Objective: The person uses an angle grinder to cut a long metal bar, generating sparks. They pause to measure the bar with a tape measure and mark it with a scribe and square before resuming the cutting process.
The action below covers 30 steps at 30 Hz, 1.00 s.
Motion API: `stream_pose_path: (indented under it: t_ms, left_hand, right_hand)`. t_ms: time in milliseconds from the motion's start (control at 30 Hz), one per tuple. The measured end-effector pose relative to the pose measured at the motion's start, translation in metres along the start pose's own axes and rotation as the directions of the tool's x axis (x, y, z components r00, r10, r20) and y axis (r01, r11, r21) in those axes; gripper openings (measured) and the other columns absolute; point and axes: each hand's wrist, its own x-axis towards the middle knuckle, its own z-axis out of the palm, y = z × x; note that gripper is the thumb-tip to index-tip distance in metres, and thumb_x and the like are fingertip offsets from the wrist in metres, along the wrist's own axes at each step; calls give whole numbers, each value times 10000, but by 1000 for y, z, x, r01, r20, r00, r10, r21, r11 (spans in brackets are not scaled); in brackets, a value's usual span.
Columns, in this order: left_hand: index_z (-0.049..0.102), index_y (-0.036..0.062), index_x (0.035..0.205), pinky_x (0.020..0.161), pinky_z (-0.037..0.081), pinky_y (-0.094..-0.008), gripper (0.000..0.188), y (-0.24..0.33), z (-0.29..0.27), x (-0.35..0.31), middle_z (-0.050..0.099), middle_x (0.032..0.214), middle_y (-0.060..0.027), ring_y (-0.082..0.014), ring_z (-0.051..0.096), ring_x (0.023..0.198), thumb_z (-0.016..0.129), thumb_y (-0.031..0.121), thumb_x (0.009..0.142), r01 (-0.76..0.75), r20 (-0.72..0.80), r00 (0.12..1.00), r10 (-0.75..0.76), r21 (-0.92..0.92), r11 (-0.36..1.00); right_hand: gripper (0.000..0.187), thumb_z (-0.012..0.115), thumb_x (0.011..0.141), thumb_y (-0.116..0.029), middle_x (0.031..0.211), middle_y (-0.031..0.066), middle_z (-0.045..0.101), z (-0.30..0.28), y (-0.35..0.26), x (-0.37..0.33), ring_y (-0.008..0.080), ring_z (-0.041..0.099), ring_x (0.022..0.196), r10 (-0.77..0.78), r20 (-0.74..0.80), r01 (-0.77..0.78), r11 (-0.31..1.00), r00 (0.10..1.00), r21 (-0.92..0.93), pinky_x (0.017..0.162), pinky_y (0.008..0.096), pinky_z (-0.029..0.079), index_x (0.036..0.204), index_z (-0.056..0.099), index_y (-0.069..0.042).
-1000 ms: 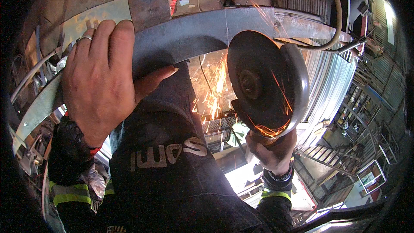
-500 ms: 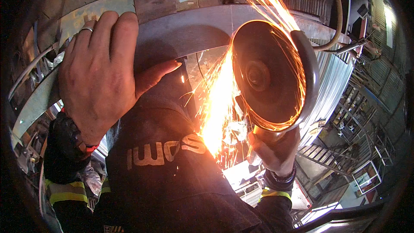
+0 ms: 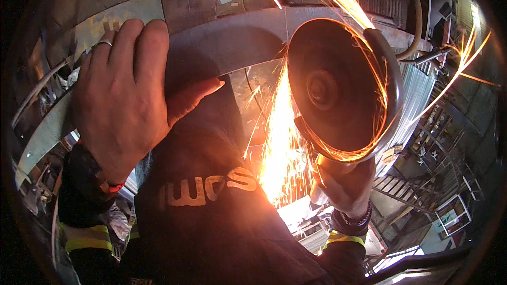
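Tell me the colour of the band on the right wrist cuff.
Bright yellow-green, a reflective cuff band below the right hand; head view.
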Motion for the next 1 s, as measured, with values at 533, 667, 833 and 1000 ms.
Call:
stream_pose_path:
  t_ms: [533,667,833,1000]
  left_hand:
    - [526,-39,1225,756,502,-472,829,4,0,1,554,1137,-239,-397,597,959,666,664,807,19,5,1000,-19,-40,999]
    - [527,-35,1230,743,505,-459,834,2,2,1,556,1113,-231,-389,604,941,665,669,805,-11,-25,1000,11,2,1000]
    - [527,-36,1225,740,509,-461,856,2,4,-1,569,1089,-227,-380,612,925,658,691,793,-16,-64,998,19,39,999]
    - [526,-35,1225,734,514,-455,861,2,1,1,578,1092,-223,-372,618,918,636,706,800,-10,-48,999,13,47,999]
  right_hand:
    - [760,799,718,-110,1262,150,591,-2,-12,13,232,589,1154,-98,18,99,965,995,-244,976,374,462,1361,410,3]
    - [754,781,721,-94,1273,148,579,1,-10,13,229,579,1159,-119,2,118,982,993,-147,983,372,454,1362,400,19]
    - [738,752,735,-69,1237,139,580,1,-15,21,212,585,1117,-240,65,249,930,969,-271,958,360,464,1368,385,25]
    - [730,748,731,-74,1176,139,601,4,-24,23,210,604,1062,-181,35,183,940,983,-288,916,358,484,1357,384,24]
